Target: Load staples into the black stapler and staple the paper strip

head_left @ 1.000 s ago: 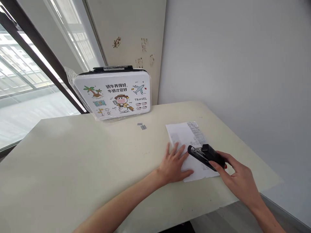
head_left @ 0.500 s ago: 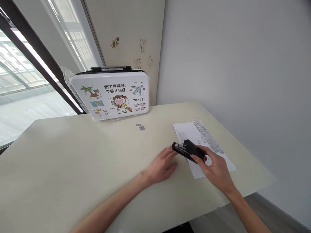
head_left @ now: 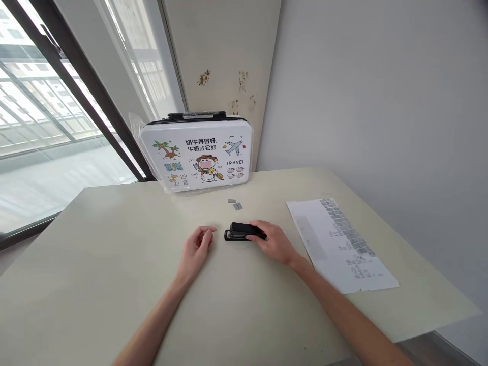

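My right hand grips a black stapler by its rear end, thumb on the near side and fingers over the far side. The stapler lies level at the tabletop, its front end pointing left. To the left of it, my left hand rests on the table, fingers loosely curled, a gap between thumb and index finger. It holds nothing and does not touch the stapler. Just beyond the stapler lie a few small grey strips of staples. White paper sheets with print along the right side lie right of my right hand.
A white case with travel cartoons, wrapped in clear plastic, stands at the back of the pale table. A window is at the left, and a grey wall runs along the right.
My right hand has carried the stapler left, off the paper and down to the table. My left hand has moved left, its fingers now more curled. The view has shifted somewhat.
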Demonstrator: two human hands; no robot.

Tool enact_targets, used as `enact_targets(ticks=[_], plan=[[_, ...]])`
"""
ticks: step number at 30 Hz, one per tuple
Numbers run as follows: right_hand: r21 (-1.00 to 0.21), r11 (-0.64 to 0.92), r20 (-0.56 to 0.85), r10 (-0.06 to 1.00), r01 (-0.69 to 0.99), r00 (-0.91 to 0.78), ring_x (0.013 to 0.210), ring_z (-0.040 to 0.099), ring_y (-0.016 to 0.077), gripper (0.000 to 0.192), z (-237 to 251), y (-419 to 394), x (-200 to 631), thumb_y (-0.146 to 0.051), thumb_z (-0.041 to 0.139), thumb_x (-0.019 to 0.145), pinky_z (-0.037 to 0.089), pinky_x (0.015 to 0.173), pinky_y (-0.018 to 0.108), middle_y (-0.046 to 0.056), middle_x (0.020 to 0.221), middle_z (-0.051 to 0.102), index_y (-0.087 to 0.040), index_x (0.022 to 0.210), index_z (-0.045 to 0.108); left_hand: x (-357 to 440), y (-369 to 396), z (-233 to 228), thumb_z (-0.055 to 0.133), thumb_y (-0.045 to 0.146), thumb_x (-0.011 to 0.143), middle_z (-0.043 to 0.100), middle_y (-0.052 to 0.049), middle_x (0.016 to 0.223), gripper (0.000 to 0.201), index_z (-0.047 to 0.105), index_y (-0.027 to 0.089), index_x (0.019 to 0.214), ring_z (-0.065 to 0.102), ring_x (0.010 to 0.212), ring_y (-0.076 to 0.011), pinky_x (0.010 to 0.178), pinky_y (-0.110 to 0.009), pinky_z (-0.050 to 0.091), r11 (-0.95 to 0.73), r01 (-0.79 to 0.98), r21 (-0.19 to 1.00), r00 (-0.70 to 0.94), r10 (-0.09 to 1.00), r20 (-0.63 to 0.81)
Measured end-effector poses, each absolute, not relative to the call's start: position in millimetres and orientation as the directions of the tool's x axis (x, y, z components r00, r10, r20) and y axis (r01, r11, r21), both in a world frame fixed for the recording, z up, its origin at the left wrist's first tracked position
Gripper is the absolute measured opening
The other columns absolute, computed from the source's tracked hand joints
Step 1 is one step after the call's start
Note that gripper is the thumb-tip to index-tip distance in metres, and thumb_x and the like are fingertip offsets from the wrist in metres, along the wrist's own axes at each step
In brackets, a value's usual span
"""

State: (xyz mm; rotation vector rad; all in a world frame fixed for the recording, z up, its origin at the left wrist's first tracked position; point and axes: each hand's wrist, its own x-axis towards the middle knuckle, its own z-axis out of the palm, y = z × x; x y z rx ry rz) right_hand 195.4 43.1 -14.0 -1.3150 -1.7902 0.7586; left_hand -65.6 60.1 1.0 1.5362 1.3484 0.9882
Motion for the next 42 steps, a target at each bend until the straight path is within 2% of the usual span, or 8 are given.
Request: enact_targets(ticks=[4, 11, 16, 23, 27, 32, 35, 42], plan=[[-0.842, 0.286, 0.229, 0.957, 0.458, -0.178, 0.111, 0.069, 0.0258, 0.031, -21.1, 45.6, 190.1, -0.046, 0.061, 0.1, 0.054, 0.098, 0.041, 0.004, 0.12, 0.077, -0.029, 0.125, 0.069, -63.5, 58.1, 0.4, 0.053, 0.051, 0.101, 0.05, 0.003, 0.072, 0.033, 0.068, 0.021, 0.104, 0.045, 0.063, -0.0152, 0.059, -0.026, 0.034, -0.037, 0.323, 0.946, 0.102, 0.995, 0.004], [-0.9, 0.151, 0.18, 0.983, 0.408, 0.034, 0.108, 0.07, 0.0225, 0.049, -36.3, 39.5, 190.6, -0.049, 0.025, 0.112, 0.055, 0.096, 0.037, 0.009, 0.119, 0.075, -0.023, 0.124, 0.065, -63.5, 58.0, 0.6, 0.054, 0.048, 0.1, 0.053, 0.002, 0.076, 0.03, 0.069, 0.022, 0.103, 0.05, 0.071, -0.0179, 0.066, -0.028, 0.038, -0.047, 0.342, 0.939, 0.017, 0.999, 0.044], [-0.903, 0.11, 0.156, 0.985, 0.415, 0.079, 0.106, 0.069, 0.0227, 0.048, -39.9, 37.3, 185.0, -0.051, 0.026, 0.112, 0.055, 0.096, 0.039, 0.009, 0.117, 0.074, -0.024, 0.127, 0.062, -67.1, 58.9, 4.3, 0.052, 0.046, 0.101, 0.065, -0.003, 0.102, 0.026, 0.067, 0.024, 0.103, 0.059, 0.099, -0.0229, 0.089, -0.031, 0.043, -0.065, 0.365, 0.929, -0.134, 0.984, 0.121], [-0.875, 0.148, 0.173, 0.985, 0.462, 0.013, 0.106, 0.069, 0.0224, 0.045, -30.3, 36.3, 188.4, -0.046, 0.026, 0.112, 0.055, 0.095, 0.039, 0.007, 0.115, 0.073, -0.026, 0.122, 0.065, -76.4, 63.1, 3.6, 0.041, 0.046, 0.108, 0.061, -0.005, 0.13, 0.031, 0.063, 0.025, 0.113, 0.051, 0.13, -0.0253, 0.11, -0.036, 0.036, -0.027, 0.336, 0.942, -0.29, 0.948, 0.13], [-0.831, 0.231, 0.222, 0.972, 0.506, -0.08, 0.106, 0.067, 0.0254, 0.028, -26.9, 33.4, 190.8, -0.046, 0.057, 0.102, 0.055, 0.096, 0.042, 0.006, 0.112, 0.074, -0.026, 0.12, 0.067, -72.2, 62.0, 0.0, 0.044, 0.052, 0.107, 0.063, -0.006, 0.136, 0.036, 0.064, 0.025, 0.117, 0.059, 0.126, -0.025, 0.109, -0.037, 0.042, -0.031, 0.264, 0.964, -0.193, 0.978, 0.085], [-0.776, 0.311, 0.325, 0.943, 0.549, -0.076, 0.099, 0.067, 0.0266, 0.02, -27.6, 28.2, 185.1, -0.033, 0.063, 0.1, 0.059, 0.086, 0.043, 0.007, 0.107, 0.074, -0.026, 0.119, 0.066, -62.6, 63.0, -5.4, 0.065, 0.049, 0.099, 0.065, -0.011, 0.139, 0.035, 0.066, 0.02, 0.118, 0.059, 0.134, -0.0265, 0.118, -0.04, 0.04, 0.048, -0.251, 0.967, -0.104, 0.992, -0.076], [-0.687, 0.486, 0.516, 0.85, 0.541, -0.109, 0.108, 0.068, 0.0266, 0.027, -23.8, 23.6, 180.5, -0.023, 0.06, 0.101, 0.06, 0.089, 0.043, 0.008, 0.117, 0.073, -0.028, 0.127, 0.063, -60.4, 63.3, -5.0, 0.062, 0.049, 0.098, 0.068, -0.017, 0.136, 0.039, 0.065, 0.016, 0.118, 0.062, 0.132, -0.0307, 0.117, -0.048, 0.044, 0.132, -0.395, 0.909, -0.042, 0.986, -0.162], [-0.377, 0.746, 0.712, 0.612, 0.549, -0.344, 0.124, 0.068, 0.021, 0.045, -11.1, 7.9, 165.6, -0.009, 0.054, 0.102, 0.057, 0.099, 0.041, 0.002, 0.128, 0.075, -0.039, 0.133, 0.066, -61.7, 56.9, -5.5, 0.053, 0.034, 0.102, 0.069, -0.017, 0.136, 0.033, 0.069, 0.012, 0.121, 0.06, 0.136, -0.0323, 0.116, -0.052, 0.046, 0.508, -0.713, 0.483, 0.324, 0.85, -0.416]])
